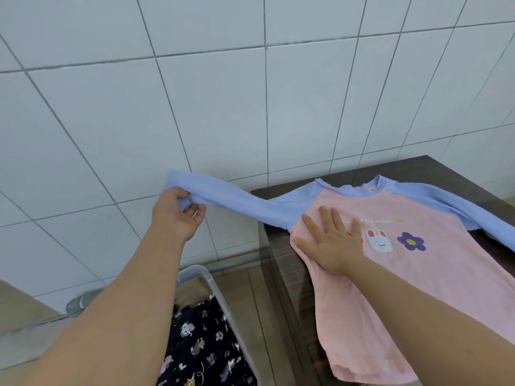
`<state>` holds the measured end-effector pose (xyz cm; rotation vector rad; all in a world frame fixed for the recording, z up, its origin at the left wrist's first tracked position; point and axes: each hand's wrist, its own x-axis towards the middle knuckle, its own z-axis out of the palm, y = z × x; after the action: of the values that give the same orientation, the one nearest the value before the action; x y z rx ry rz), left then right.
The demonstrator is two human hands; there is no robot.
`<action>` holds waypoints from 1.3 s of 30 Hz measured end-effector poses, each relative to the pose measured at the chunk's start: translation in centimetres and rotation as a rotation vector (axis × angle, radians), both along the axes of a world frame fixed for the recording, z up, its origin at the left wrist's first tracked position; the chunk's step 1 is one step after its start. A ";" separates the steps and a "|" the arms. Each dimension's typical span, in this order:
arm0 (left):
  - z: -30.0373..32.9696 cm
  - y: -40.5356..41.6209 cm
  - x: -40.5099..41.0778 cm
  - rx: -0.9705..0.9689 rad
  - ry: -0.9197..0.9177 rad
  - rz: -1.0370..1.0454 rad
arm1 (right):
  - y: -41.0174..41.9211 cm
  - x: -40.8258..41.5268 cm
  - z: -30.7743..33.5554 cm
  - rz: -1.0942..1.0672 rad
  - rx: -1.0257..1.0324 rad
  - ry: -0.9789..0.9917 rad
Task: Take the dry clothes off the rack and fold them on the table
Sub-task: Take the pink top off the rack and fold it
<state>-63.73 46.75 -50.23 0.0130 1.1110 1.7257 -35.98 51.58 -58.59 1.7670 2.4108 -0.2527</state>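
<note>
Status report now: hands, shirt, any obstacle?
Left hand grips blue sleeve, stretched out. Right hand flat on pink cotton shirt. Nothing blocking.

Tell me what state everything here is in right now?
pink shirt: spread flat on the table, front up, unfolded.
left sleeve: stretched out past the table edge.
left hand: grips the sleeve end.
right hand: flat, pressing the shirt.
plastic bin: holds dark printed clothing.
table: bears the shirt.

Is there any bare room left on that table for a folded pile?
Little. The shirt covers most of the table. A bare strip shows behind the collar, along the tiled wall, and a dark patch under the far sleeve. The right hand crowds the near corner.
</note>
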 end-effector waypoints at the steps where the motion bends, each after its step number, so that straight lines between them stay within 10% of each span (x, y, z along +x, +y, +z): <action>1: 0.9 0.3 0.5 0.065 0.006 0.009 | -0.1 -0.1 0.1 0.001 -0.012 0.004; 6: 8.0 1.7 7.0 0.354 0.402 -0.220 | -0.1 0.3 2.1 -0.014 -0.106 0.220; 12: 10.1 5.6 19.2 0.245 1.060 -0.574 | 0.7 5.4 7.2 -0.305 -0.637 1.461; 15: 8.0 7.0 24.4 0.207 0.928 -0.807 | 1.4 8.8 7.3 -0.451 -0.615 1.808; 17: 6.0 7.6 25.2 0.079 1.162 -0.723 | 1.6 10.5 7.1 -0.665 -0.555 1.889; 20: 2.4 7.5 24.1 -0.179 1.713 -0.590 | 1.5 12.6 5.5 -1.031 -0.529 1.796; 25: -5.6 7.0 22.2 -0.312 1.851 -0.623 | 0.8 13.6 5.2 -1.051 -0.476 1.513; 32: -7.2 6.3 21.7 -0.103 2.133 -0.789 | 2.0 15.1 4.4 -0.750 0.509 0.716; 39: -7.0 7.4 20.8 -0.343 2.140 -1.183 | 5.2 15.2 3.3 -0.637 0.175 0.116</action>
<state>-42.97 54.16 -57.22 2.1407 1.9556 -0.1817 -20.74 56.74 -55.25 2.6282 1.9036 -0.2149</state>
